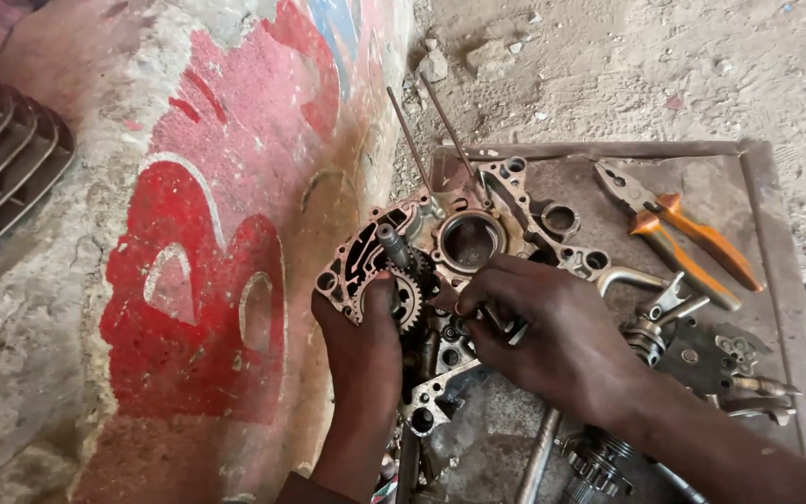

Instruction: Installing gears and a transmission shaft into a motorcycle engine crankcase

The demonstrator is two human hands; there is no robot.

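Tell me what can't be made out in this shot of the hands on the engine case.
Head view:
- Small part pinched by right hand: covered by its fingers.
- Lower engine case: hidden behind both hands.
- Left hand fingertips: hidden behind the gear.
- Shaft parts: cut off by the bottom edge.

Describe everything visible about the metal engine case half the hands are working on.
The engine case half is a grimy, unpainted metal casting, aluminium by its look, with an irregular outline and bolt holes around its rim. It has a large round bore near the middle, and a toothed gear and a short shaft stand at its left side. Two thin rods rise from its upper edge. It stands tilted on a rusty metal tray beside a painted wall. The left hand holds its lower left edge; the right hand reaches into its middle.
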